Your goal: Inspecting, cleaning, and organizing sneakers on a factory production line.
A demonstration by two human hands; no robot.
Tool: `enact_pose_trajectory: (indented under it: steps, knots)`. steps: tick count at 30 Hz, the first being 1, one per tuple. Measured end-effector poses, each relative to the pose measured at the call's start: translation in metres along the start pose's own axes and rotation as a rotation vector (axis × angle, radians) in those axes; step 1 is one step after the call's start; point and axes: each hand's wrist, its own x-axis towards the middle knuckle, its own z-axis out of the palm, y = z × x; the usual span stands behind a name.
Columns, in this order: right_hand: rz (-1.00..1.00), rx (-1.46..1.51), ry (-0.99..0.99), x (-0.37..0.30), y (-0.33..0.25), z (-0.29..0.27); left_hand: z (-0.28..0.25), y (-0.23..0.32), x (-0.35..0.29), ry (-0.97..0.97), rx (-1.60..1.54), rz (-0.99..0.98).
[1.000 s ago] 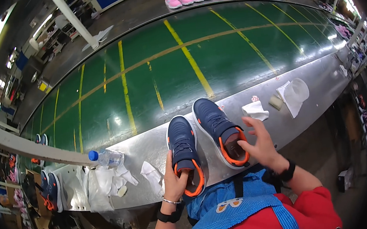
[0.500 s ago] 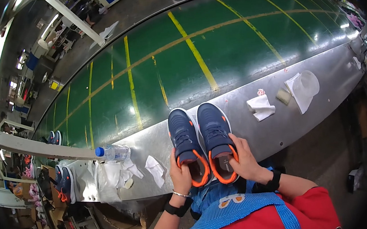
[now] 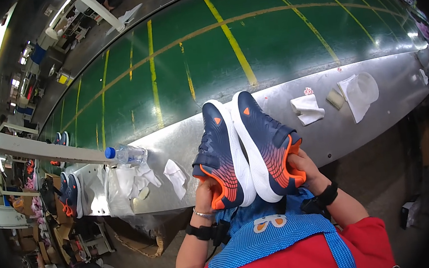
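Note:
A pair of navy sneakers with orange linings and white soles is held up in front of me. My left hand (image 3: 205,193) grips the left sneaker (image 3: 219,149) at its heel opening, fingers partly hidden by the collar. My right hand (image 3: 304,168) holds the right sneaker (image 3: 267,135) the same way, with fingers inside the opening. Both shoes are tilted so their inner sides and white soles face each other in the middle, toes pointing away and nearly touching. They hang over the near edge of the metal ledge (image 3: 319,136).
A green conveyor belt (image 3: 185,58) with yellow lines runs beyond the ledge. On the right lie a folded white cloth (image 3: 307,110), a beige block (image 3: 335,99) and a clear round cup (image 3: 364,89). Leftward are a bottle (image 3: 129,154), a rag (image 3: 175,178) and more navy sneakers (image 3: 73,195).
Both sneakers have been rolled outward, from soles down with insoles showing to inner sides and soles showing. My hands have moved from the shoes' outer sides to their heel openings.

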Motion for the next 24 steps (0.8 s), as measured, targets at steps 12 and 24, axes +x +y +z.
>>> enact_pose_trajectory:
  steps: [12,24]
  knots:
    - [0.049,-0.391,0.068,0.003,0.0,-0.006,-0.017,-0.019,0.025,-0.135,0.48,0.226]
    - [0.062,-0.736,0.215,0.02,-0.011,-0.02,-0.025,0.008,0.008,0.089,0.926,0.542]
